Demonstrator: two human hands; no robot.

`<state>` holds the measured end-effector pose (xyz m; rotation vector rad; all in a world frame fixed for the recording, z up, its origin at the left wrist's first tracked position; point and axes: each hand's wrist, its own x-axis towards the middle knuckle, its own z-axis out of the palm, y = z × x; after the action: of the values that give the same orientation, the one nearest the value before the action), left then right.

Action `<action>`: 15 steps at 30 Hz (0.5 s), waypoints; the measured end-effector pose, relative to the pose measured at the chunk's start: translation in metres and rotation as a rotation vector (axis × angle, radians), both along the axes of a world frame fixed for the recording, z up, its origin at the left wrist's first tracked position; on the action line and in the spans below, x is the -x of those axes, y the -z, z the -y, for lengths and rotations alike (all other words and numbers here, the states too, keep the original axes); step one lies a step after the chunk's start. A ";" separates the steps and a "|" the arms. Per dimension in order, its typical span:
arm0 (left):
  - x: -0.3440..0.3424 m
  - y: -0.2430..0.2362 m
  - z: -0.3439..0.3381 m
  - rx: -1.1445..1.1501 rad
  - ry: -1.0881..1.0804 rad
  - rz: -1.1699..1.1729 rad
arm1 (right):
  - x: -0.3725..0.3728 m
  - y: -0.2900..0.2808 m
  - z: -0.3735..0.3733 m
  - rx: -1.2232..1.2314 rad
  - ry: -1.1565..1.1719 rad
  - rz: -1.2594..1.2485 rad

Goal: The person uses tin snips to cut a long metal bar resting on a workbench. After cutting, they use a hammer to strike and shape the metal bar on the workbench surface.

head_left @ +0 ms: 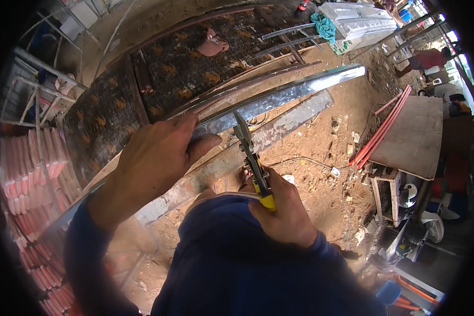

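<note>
My left hand (155, 158) grips a long shiny metal channel strip (289, 95) that runs from lower left toward the upper right. My right hand (282, 210) is closed around the yellow handles of a pair of metal snips (250, 152). The blades of the snips meet the strip's near edge just right of my left thumb. My knee in dark blue cloth fills the foreground below both hands.
A second dull metal strip (289, 124) lies underneath, over sandy ground. A wire-mesh panel (179, 68) stands behind. Red tiles (31, 168) are stacked left. At right are a board table (413, 137) with red pipes (382, 129), and a crouching person (424, 60) far off.
</note>
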<state>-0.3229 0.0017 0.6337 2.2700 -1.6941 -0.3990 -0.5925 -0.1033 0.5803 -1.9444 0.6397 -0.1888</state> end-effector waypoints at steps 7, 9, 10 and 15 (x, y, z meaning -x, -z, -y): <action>0.003 0.003 -0.005 -0.082 -0.029 -0.015 | 0.000 0.002 -0.006 0.008 -0.020 -0.016; 0.003 0.007 -0.008 -0.063 -0.030 -0.008 | 0.000 0.001 -0.007 0.005 -0.025 -0.029; 0.004 0.011 -0.011 -0.043 -0.027 0.007 | -0.001 0.001 -0.008 -0.007 -0.026 -0.038; 0.005 0.017 -0.013 -0.009 -0.001 0.024 | 0.001 0.006 -0.011 -0.003 -0.017 -0.047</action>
<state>-0.3284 0.0149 0.6170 2.2914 -1.7063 -0.3814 -0.5938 -0.0923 0.5739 -1.9554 0.6544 -0.1316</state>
